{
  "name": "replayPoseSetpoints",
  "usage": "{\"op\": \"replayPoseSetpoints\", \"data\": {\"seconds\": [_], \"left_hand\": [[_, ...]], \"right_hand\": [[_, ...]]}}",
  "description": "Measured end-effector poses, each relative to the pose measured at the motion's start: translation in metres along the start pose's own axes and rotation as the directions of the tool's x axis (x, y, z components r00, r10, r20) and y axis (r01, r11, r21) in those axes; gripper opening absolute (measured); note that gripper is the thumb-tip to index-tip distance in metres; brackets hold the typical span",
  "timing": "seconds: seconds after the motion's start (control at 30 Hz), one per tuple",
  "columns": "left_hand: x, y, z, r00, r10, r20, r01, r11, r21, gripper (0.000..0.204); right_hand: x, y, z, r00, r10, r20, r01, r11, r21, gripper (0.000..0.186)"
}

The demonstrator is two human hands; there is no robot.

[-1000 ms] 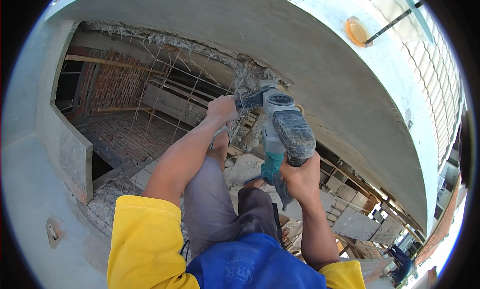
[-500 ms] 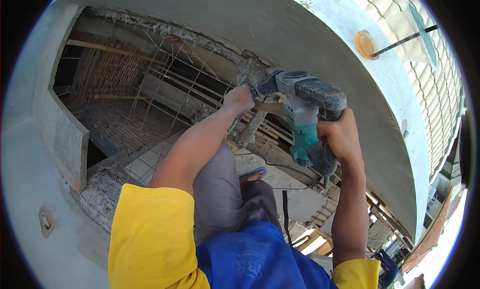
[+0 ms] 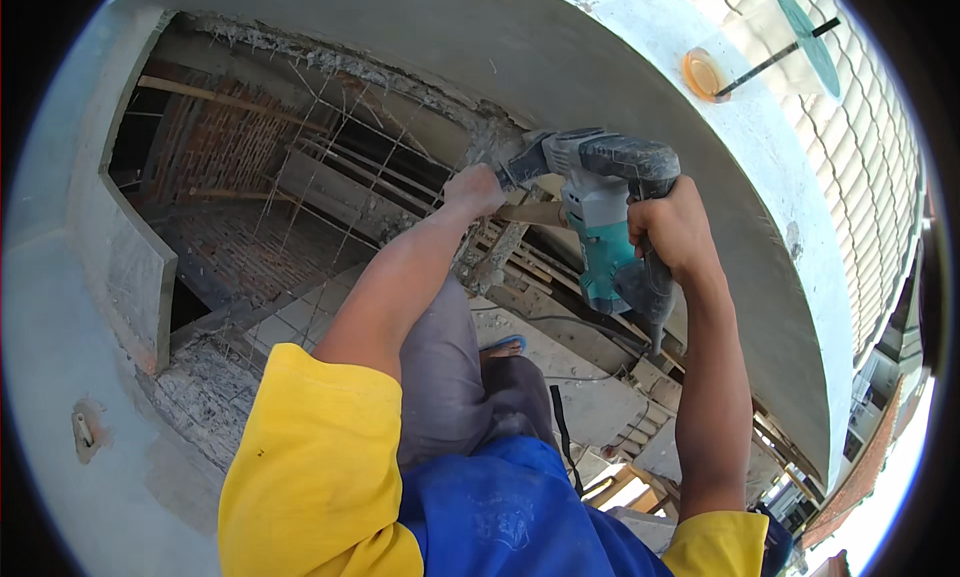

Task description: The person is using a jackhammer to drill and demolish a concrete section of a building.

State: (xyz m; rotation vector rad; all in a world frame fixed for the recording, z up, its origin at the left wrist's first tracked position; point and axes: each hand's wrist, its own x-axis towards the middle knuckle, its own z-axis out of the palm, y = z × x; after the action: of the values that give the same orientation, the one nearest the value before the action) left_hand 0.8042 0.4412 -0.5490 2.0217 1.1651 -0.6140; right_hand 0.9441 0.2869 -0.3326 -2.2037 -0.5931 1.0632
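Note:
I hold a teal-and-grey demolition hammer [image 3: 598,239] lying across in front of me, its front end pointing left at broken concrete [image 3: 492,137]. My right hand [image 3: 668,227] is wrapped round its black rear handle. My left hand [image 3: 474,191] is closed at the front end, by the nose; the exact part it grips is hidden behind the fingers. The tip of the bit cannot be made out. Left of that hand, bare steel bars [image 3: 375,182] form a loose grid across an opening in the wall.
A clear cup with a teal lid [image 3: 806,42] and black straw stands on the ledge [image 3: 640,32] at upper right, beside roof tiles [image 3: 850,157]. Below are planks, rubble, a power cord [image 3: 590,324] and my sandalled foot [image 3: 503,347]. A cut wall edge [image 3: 140,267] borders the opening's left side.
The hammer and my right hand sit slightly higher and farther left in the picture. The cup and ledge have shifted left too, so my view has moved. Both grips stay the same.

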Motion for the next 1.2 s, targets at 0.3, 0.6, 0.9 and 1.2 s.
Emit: {"op": "replayPoseSetpoints", "data": {"seconds": [0.3,0.6,0.9,1.2], "left_hand": [[0.004,-0.017,0.034,0.989,-0.017,-0.147,0.027,0.998,0.064,0.03],[-0.002,-0.007,-0.003,0.991,0.01,-0.134,-0.005,0.999,0.039,0.031],[-0.024,-0.02,-0.004,0.996,0.006,-0.09,0.005,0.993,0.121,0.032],[-0.021,-0.019,0.001,0.978,0.026,-0.209,-0.006,0.995,0.098,0.034]], "right_hand": [[-0.011,0.012,0.015,0.999,-0.002,-0.054,0.003,1.0,0.008,0.011],[0.006,-0.002,0.021,1.0,0.025,-0.012,-0.025,1.0,-0.013,0.012],[-0.016,-0.001,0.04,0.998,0.051,-0.028,-0.046,0.987,0.156,0.011],[-0.01,0.004,0.042,0.997,0.04,-0.063,-0.033,0.993,0.111,0.015]]}}
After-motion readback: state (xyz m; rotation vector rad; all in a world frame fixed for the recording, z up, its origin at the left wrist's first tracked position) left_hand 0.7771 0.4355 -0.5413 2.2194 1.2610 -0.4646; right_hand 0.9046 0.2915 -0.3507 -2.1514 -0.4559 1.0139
